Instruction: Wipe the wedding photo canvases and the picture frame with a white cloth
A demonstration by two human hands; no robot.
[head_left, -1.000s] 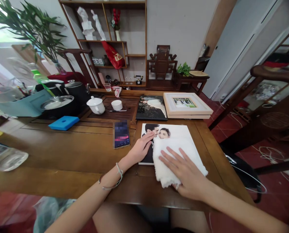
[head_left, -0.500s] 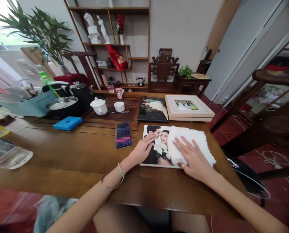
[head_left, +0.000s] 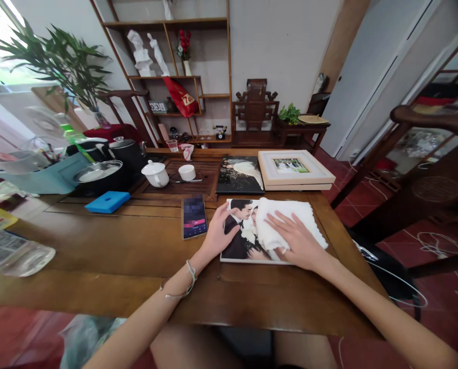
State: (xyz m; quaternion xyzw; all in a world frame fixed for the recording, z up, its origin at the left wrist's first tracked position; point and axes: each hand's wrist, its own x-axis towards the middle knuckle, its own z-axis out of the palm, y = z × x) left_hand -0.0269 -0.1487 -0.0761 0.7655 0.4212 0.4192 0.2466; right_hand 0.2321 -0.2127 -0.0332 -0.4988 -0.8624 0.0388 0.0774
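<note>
A photo album [head_left: 236, 246] with a couple on its cover lies flat at the table's near right. My left hand [head_left: 216, 230] rests at its left edge, thumb and fingers apart, the thumb over the cover. Across the album's right part is spread a white cloth [head_left: 303, 215]. My right hand [head_left: 298, 243] lies flat on that cloth, fingers stretched, pressing it against the cover. Under the cloth, the right side of the cover is hidden. Just left of my left hand is a phone [head_left: 194, 225] with its screen lit.
Behind the album lie a dark photo book [head_left: 240, 177] and a pale framed box [head_left: 296, 182]. A lidded white cup [head_left: 155, 174] and small white bowl [head_left: 186, 172] stand on the tea tray. Farther left are a blue block [head_left: 107, 202], a black pan [head_left: 94, 179] and a clear bottle [head_left: 28, 254].
My right hand has slid left with the cloth, covering more of the woman's picture. My left hand has shifted back off the man's face to the album's left edge, its thumb spreading.
</note>
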